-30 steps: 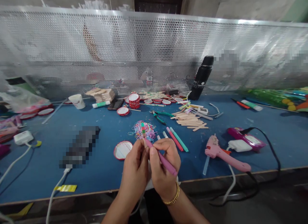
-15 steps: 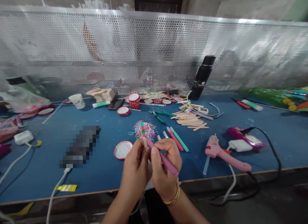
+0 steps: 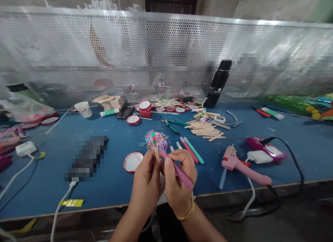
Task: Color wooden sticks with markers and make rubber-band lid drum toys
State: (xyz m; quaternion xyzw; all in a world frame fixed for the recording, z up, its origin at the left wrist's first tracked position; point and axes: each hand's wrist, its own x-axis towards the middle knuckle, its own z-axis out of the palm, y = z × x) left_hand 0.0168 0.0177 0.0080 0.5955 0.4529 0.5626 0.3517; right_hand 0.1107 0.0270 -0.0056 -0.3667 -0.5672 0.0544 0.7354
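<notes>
— So, what lies around your hands?

— Just past my fingers, a tangle of rubber bands (image 3: 156, 139) and a few markers (image 3: 193, 150). Left of my left hand (image 3: 145, 181), a red-rimmed lid (image 3: 132, 161). Off to my right, a pink glue gun (image 3: 241, 166) with its cable. Further ahead, green pliers (image 3: 173, 125) and loose wooden sticks (image 3: 205, 130). Nothing blocks my hands.

— And your hands?

— Both are raised close together above the near edge of the blue table (image 3: 104, 186). My left pinches a painted stick (image 3: 155, 145) upright; my right hand (image 3: 179, 181) grips a pink marker (image 3: 178, 170), its tip against the stick.
</notes>
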